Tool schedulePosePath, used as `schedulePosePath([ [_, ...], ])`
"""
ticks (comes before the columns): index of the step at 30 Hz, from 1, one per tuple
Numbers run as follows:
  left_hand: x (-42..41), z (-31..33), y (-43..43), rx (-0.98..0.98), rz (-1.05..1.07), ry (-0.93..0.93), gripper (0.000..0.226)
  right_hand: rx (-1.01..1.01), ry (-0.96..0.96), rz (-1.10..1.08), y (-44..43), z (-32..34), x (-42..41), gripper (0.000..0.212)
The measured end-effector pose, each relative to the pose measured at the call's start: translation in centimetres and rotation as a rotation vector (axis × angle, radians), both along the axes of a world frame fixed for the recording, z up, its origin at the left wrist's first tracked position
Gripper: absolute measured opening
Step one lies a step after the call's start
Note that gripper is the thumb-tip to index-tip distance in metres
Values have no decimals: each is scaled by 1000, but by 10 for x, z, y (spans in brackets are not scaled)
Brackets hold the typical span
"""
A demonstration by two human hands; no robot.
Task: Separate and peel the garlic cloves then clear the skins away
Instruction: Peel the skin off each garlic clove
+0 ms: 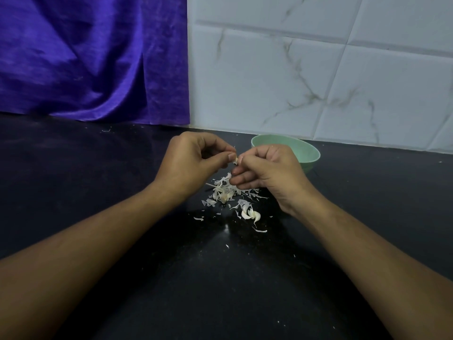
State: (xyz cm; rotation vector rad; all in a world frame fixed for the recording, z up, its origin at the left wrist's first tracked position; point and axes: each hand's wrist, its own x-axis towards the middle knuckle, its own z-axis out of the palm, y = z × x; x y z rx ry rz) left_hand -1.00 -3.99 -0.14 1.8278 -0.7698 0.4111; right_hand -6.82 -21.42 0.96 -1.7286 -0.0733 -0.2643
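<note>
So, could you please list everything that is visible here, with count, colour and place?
garlic clove: one, whitish, pinched between both hands' fingertips
garlic skins: many, white, scattered on the counter under the hands
bowl: one, pale green, behind the right hand, contents hidden
counter: one, black, speckled
cloth: one, purple, hanging back left
wall tiles: several, white marbled, back right
left hand: one, above the skins
right hand: one, above the skins

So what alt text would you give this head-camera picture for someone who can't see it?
Two bare hands, left hand and right hand, pinch a small garlic clove between their fingertips above a black counter. Papery garlic skins lie scattered below, and a pale green bowl stands behind the right hand by a tiled wall.
</note>
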Motion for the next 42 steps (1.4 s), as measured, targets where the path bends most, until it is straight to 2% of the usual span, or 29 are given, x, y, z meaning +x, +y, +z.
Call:
schedulePosePath([
  [9,-8,-1,-6,17,59,-179,7,208,74,-50,8,-1,1,6],
  [12,-9,-1,-6,19,73,-220,7,294,101,-48,11,-1,1,12],
  [15,-10,-2,-7,4,76,-238,8,377,127,-49,13,0,0,17],
  [19,-12,-2,-9,-18,71,-237,9,470,156,-26,14,0,0,9],
  [25,-3,-2,-8,-225,-80,73,6,477,138,82,9,6,-1,7],
  [33,1,-1,-5,-194,-162,220,7,374,87,59,6,7,-1,6],
  [38,-2,1,-5,-261,-268,402,11,368,97,73,5,8,-2,7],
  [40,0,0,-4,-236,-262,374,12,355,109,72,4,8,-1,13],
  [42,3,-3,-3,-158,-196,233,14,327,120,79,2,8,-1,23],
])
